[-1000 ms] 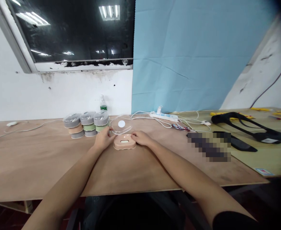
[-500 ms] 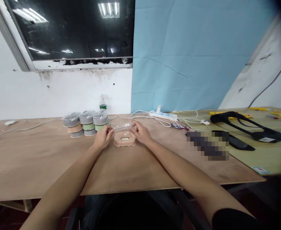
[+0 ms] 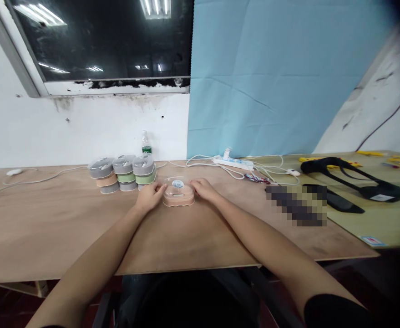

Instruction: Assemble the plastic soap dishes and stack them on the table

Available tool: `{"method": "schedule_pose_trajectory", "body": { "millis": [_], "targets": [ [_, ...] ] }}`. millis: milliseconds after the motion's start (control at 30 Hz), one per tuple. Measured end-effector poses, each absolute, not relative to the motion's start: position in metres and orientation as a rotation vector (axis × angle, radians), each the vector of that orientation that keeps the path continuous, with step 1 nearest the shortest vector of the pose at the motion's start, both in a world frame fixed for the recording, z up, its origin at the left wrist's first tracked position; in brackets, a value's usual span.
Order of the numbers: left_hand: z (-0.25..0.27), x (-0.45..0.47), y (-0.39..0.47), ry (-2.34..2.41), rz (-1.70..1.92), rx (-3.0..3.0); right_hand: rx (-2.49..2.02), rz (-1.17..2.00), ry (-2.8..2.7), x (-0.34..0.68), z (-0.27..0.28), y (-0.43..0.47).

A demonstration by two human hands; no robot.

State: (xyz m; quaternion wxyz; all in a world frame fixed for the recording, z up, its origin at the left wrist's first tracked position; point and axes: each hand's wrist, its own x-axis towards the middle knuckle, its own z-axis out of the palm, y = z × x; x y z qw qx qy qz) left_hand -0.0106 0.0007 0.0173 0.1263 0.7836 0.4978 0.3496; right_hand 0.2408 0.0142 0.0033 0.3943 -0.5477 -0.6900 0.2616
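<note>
A clear plastic lid (image 3: 171, 187) with a round bluish-white sticker sits over a pink oval box (image 3: 178, 202) on the table. Whether its rim is fully seated I cannot tell. My left hand (image 3: 149, 197) is closed, thumb and fingers at the lid's left edge. On the opposite edge, my right hand (image 3: 205, 189) grips the lid in the same way. Through the clear plastic the slot in the box's top shows.
Stacked grey, green and peach boxes (image 3: 144, 169) with clear lids stand to the left. Behind them is a bottle (image 3: 146, 142). A white power strip (image 3: 234, 162) and cables run along the wall. At right lies a black strap-like frame (image 3: 353, 180) on a yellowish table.
The clear lid has come down from behind and above the pink box onto it, carried by both hands. The view has shifted slightly.
</note>
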Motion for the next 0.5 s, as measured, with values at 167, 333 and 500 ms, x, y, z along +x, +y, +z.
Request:
{"method": "schedule_pose_trajectory", "body": {
  "millis": [167,333,500],
  "targets": [
    [0.015,-0.013,0.002,1.493,0.731,2.489,-1.51,0.518,-1.947,0.248,-0.001,0.015],
    [0.01,-0.013,0.006,1.513,0.711,2.512,-1.573,0.369,-2.045,0.25,0.001,0.013],
    [0.005,-0.01,0.012,1.58,0.699,2.465,-1.643,0.337,-2.047,0.251,-0.001,0.015]
  ]
}}
